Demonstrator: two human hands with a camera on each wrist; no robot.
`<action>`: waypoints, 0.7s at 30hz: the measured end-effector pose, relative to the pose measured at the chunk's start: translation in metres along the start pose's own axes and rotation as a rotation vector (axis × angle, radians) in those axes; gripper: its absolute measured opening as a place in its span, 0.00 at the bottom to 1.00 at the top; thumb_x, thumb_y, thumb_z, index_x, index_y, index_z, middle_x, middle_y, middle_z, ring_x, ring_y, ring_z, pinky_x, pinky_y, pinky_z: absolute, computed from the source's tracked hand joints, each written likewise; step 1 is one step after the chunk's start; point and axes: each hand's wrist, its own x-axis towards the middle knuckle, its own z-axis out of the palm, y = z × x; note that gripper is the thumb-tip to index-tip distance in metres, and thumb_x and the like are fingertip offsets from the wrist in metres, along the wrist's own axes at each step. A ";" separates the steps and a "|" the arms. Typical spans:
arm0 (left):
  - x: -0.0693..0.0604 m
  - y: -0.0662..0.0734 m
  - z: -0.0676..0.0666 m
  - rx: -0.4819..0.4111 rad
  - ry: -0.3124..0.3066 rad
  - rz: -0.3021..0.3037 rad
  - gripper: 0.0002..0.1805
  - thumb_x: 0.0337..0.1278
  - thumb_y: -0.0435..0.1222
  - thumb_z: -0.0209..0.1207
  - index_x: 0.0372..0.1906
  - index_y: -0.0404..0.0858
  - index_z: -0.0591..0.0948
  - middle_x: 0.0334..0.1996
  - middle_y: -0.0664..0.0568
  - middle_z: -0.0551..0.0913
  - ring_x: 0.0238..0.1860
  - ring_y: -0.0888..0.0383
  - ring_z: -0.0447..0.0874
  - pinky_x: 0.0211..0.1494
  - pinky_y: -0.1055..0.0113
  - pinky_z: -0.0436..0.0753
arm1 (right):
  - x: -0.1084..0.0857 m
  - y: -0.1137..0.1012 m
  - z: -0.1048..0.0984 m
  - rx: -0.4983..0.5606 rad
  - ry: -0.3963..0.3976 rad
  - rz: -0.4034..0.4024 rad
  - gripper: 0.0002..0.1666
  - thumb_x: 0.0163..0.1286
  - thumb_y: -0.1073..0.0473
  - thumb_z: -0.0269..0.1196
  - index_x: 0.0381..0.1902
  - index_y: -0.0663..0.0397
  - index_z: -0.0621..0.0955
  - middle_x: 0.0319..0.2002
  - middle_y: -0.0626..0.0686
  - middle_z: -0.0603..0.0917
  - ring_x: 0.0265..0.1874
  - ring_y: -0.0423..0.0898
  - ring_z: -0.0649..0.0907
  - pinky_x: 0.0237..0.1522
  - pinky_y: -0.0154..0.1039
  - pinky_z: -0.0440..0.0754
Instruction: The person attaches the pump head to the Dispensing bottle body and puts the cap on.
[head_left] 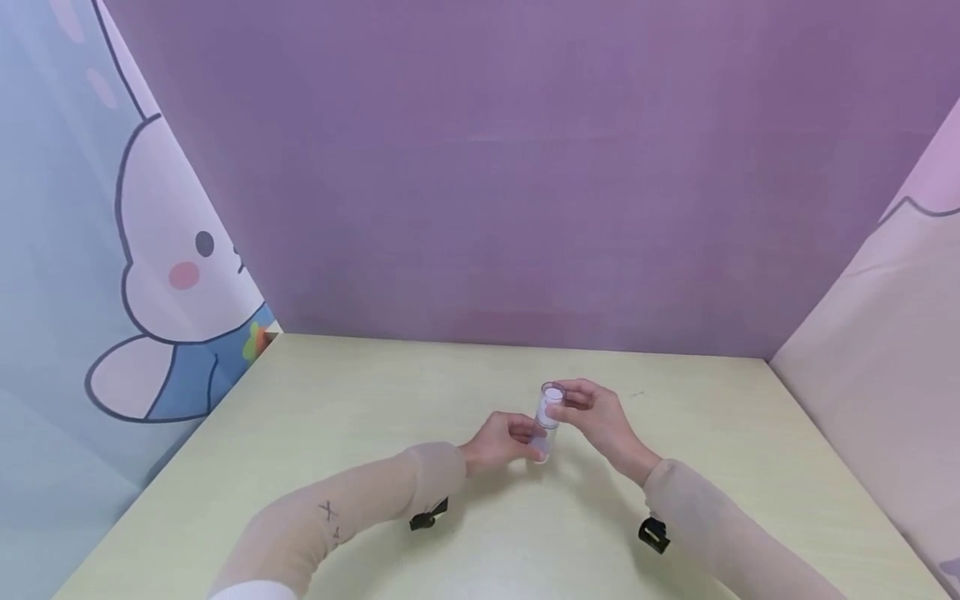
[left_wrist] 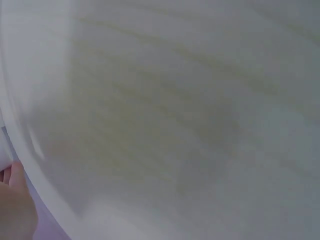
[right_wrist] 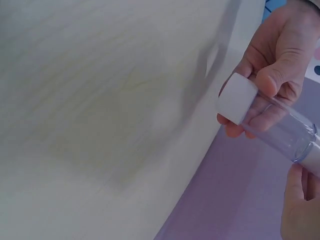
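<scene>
A slim clear bottle (head_left: 549, 414) is held tilted above the table between both hands. Lower on it, the left hand (head_left: 501, 440) curls its fingers and thumb round the see-through body. Around the upper part, which looks white inside a clear rim, the right hand (head_left: 602, 423) grips with thumb and fingers. In the right wrist view a wide white cap (right_wrist: 237, 98) sits on the end by the left hand (right_wrist: 280, 65). That view also has the right hand (right_wrist: 300, 215) at the bottle's opposite, whitish end, partly cut off. The left wrist view catches only a hand's edge and a white piece.
The pale wood-look table (head_left: 360, 392) spreads beneath both hands. Behind it rises a purple panel (head_left: 480, 183). Printed cloth with a cartoon figure (head_left: 180, 242) hangs at the left, and a pale cloth (head_left: 885, 333) at the right. Black straps hang under both wrists.
</scene>
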 end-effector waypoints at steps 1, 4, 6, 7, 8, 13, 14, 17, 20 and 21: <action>0.001 -0.001 0.000 -0.009 0.006 0.002 0.19 0.42 0.32 0.68 0.44 0.37 0.81 0.43 0.46 0.84 0.47 0.53 0.81 0.51 0.62 0.77 | 0.001 0.000 0.000 -0.009 0.005 -0.001 0.28 0.53 0.55 0.69 0.52 0.57 0.77 0.49 0.57 0.82 0.50 0.50 0.80 0.52 0.44 0.76; 0.002 -0.002 0.001 -0.024 0.015 0.003 0.19 0.42 0.34 0.68 0.45 0.37 0.81 0.43 0.48 0.84 0.46 0.56 0.81 0.51 0.64 0.78 | 0.002 -0.001 0.000 -0.044 0.015 -0.013 0.28 0.53 0.54 0.69 0.52 0.57 0.77 0.48 0.57 0.82 0.48 0.50 0.81 0.51 0.43 0.77; 0.002 -0.003 0.000 -0.034 0.015 0.007 0.20 0.42 0.34 0.68 0.45 0.36 0.81 0.43 0.48 0.84 0.46 0.56 0.81 0.50 0.64 0.78 | 0.003 -0.001 -0.001 -0.050 0.016 -0.013 0.28 0.53 0.54 0.69 0.51 0.58 0.77 0.48 0.57 0.82 0.48 0.49 0.81 0.50 0.42 0.77; 0.001 -0.002 0.000 -0.035 0.012 0.008 0.20 0.42 0.34 0.68 0.45 0.37 0.81 0.43 0.48 0.84 0.46 0.56 0.81 0.50 0.64 0.78 | 0.003 -0.002 -0.001 -0.051 0.015 -0.012 0.28 0.53 0.54 0.69 0.51 0.58 0.77 0.48 0.57 0.82 0.48 0.49 0.81 0.50 0.42 0.77; 0.000 -0.002 0.000 -0.031 0.007 0.005 0.20 0.42 0.35 0.68 0.46 0.37 0.81 0.43 0.49 0.84 0.46 0.56 0.81 0.51 0.64 0.78 | 0.003 -0.003 -0.001 -0.047 0.014 -0.008 0.29 0.52 0.54 0.69 0.51 0.58 0.77 0.49 0.57 0.82 0.48 0.49 0.81 0.50 0.42 0.77; -0.004 -0.001 -0.001 -0.032 -0.008 0.000 0.20 0.42 0.36 0.68 0.46 0.38 0.81 0.44 0.49 0.83 0.47 0.56 0.80 0.52 0.63 0.77 | 0.001 -0.004 0.000 -0.027 0.017 0.012 0.29 0.52 0.54 0.70 0.51 0.59 0.77 0.49 0.59 0.82 0.47 0.50 0.82 0.49 0.41 0.78; -0.005 -0.001 0.000 -0.035 -0.008 -0.002 0.20 0.43 0.36 0.68 0.46 0.38 0.81 0.44 0.49 0.83 0.47 0.56 0.80 0.52 0.63 0.77 | 0.001 -0.004 0.000 -0.030 0.017 0.013 0.29 0.52 0.54 0.70 0.51 0.59 0.77 0.48 0.59 0.82 0.47 0.50 0.82 0.49 0.41 0.78; -0.005 -0.002 0.000 -0.053 0.001 0.002 0.20 0.43 0.35 0.68 0.46 0.37 0.81 0.43 0.49 0.84 0.46 0.57 0.81 0.51 0.64 0.77 | 0.001 -0.004 0.002 -0.042 0.022 0.012 0.29 0.52 0.53 0.70 0.51 0.59 0.77 0.48 0.59 0.82 0.47 0.50 0.82 0.49 0.41 0.78; -0.005 -0.002 0.000 -0.057 0.008 0.014 0.20 0.43 0.35 0.68 0.45 0.36 0.81 0.42 0.49 0.84 0.45 0.57 0.81 0.50 0.65 0.78 | 0.002 -0.003 0.004 -0.050 0.026 0.013 0.29 0.52 0.53 0.70 0.51 0.59 0.77 0.48 0.59 0.82 0.47 0.50 0.82 0.49 0.42 0.78; -0.005 -0.002 -0.001 -0.058 0.012 0.017 0.19 0.43 0.34 0.68 0.45 0.36 0.81 0.42 0.48 0.84 0.45 0.57 0.81 0.50 0.66 0.78 | 0.003 -0.003 0.005 -0.048 0.030 0.012 0.29 0.52 0.53 0.70 0.51 0.59 0.77 0.48 0.59 0.82 0.47 0.50 0.82 0.49 0.42 0.78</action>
